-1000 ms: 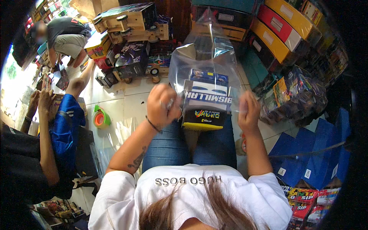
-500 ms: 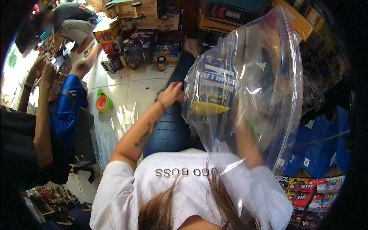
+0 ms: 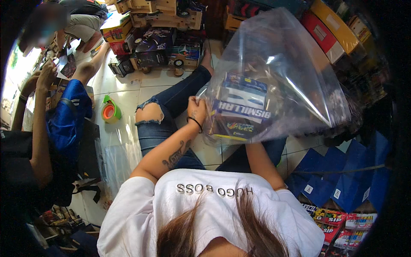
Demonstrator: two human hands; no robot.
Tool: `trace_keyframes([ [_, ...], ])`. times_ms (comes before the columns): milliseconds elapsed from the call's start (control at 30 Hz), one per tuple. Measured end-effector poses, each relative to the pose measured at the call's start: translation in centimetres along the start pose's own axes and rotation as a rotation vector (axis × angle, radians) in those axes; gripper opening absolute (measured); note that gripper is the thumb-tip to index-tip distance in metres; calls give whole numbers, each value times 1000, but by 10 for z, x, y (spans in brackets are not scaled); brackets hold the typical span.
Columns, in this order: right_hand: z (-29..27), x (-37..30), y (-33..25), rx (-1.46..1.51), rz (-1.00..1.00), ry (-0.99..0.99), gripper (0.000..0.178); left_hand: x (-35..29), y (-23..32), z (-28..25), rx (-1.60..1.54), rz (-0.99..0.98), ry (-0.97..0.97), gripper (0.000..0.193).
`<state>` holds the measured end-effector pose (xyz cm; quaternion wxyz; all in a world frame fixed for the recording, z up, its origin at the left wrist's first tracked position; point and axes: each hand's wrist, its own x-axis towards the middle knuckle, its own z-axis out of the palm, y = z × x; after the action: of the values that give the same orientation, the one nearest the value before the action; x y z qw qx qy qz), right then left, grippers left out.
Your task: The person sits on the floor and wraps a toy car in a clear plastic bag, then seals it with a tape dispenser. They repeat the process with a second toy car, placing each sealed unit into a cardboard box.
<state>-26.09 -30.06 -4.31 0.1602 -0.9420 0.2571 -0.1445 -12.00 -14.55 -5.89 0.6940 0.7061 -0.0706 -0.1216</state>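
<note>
A large clear plastic bag (image 3: pixel 295 94) stands puffed out in front of me, over my legs. Inside its lower left part sits a box-shaped thing (image 3: pixel 244 105) with printed dark blue, white and yellow panels. My left hand (image 3: pixel 197 109), a black band at its wrist, is closed on the bag's left edge, beside the box-shaped thing. From my right side the right forearm (image 3: pixel 259 160) reaches up behind the bag and the printed box. My right hand is hidden there, so its fingers do not show.
A tape roll in a green holder (image 3: pixel 111 110) lies on the tiles at left, near clear plastic sheets (image 3: pixel 117 158). Wooden toy trucks (image 3: pixel 167 19) are stacked ahead. Folded blue pieces (image 3: pixel 338 171) and printed packets (image 3: pixel 334 220) lie at right. Two people work at left.
The bag's top has swung over to the right and its body has widened. The printed box shows more squarely. My left hand has closed on the bag's edge, and my legs have spread apart.
</note>
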Motion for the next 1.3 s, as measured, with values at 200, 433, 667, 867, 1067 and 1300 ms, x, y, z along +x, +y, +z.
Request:
trace_keyframes([
  [200, -1, -57, 25, -39, -15, -167, 26, 3, -86, 5, 213, 33, 67, 35],
  [433, 5, -47, 53, 28, 86, -136, 27, 49, -137, 21, 40, -29, -149, 38],
  [667, 34, 32, 57, 161, 275, -41, 27, 117, -79, 3, -504, -743, -435, 52],
  [867, 33, -45, 77, 340, 420, -93, 28, 136, -39, 7, -174, -407, -750, 33],
  [1067, 39, -74, 87, 514, 567, -105, 29, 137, -90, 4, -253, -374, -563, 40],
  [1300, 40, -63, 74, 666, 639, -79, 30, 135, -164, 48, -600, -304, -584, 41],
])
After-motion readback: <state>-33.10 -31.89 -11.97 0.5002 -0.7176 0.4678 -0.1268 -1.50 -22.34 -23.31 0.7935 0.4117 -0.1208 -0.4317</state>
